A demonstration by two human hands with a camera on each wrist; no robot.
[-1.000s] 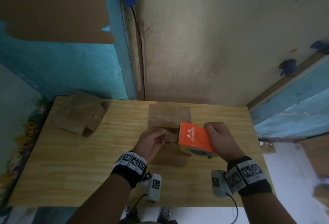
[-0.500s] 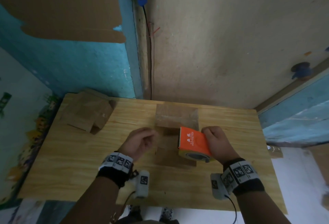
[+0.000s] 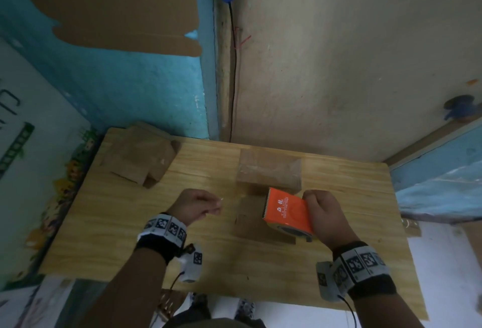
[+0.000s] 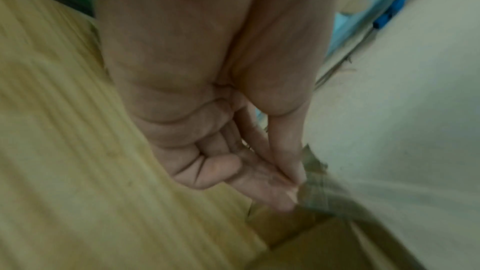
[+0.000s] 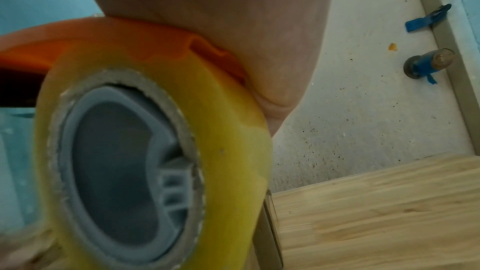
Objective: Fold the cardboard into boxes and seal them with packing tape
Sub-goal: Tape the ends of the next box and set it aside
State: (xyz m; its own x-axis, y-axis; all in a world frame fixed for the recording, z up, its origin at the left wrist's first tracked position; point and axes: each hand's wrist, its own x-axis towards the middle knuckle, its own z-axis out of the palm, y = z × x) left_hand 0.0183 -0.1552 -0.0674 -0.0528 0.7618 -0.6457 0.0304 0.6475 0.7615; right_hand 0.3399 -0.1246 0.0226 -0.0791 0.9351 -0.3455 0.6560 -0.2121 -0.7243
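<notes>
My right hand point(image 3: 326, 213) grips an orange tape dispenser point(image 3: 284, 210) with a yellowish roll of packing tape point(image 5: 233, 151). It hovers over the near side of a brown cardboard box point(image 3: 268, 171) in the middle of the wooden table point(image 3: 130, 236). To the left of the dispenser, my left hand point(image 3: 206, 205) pinches the free end of the clear tape point(image 4: 317, 182) between thumb and fingers. The strip runs from that pinch towards the box. A flap of the box point(image 3: 255, 226) lies flat below the dispenser.
A pile of flattened cardboard point(image 3: 140, 158) lies at the table's back left corner. Walls close in behind the table, with a black cable point(image 3: 233, 79) running down the corner. The table's right edge drops off near my right wrist.
My left hand has moved left, away from the dispenser, with the tape end pinched. The right hand and dispenser have held roughly still over the box.
</notes>
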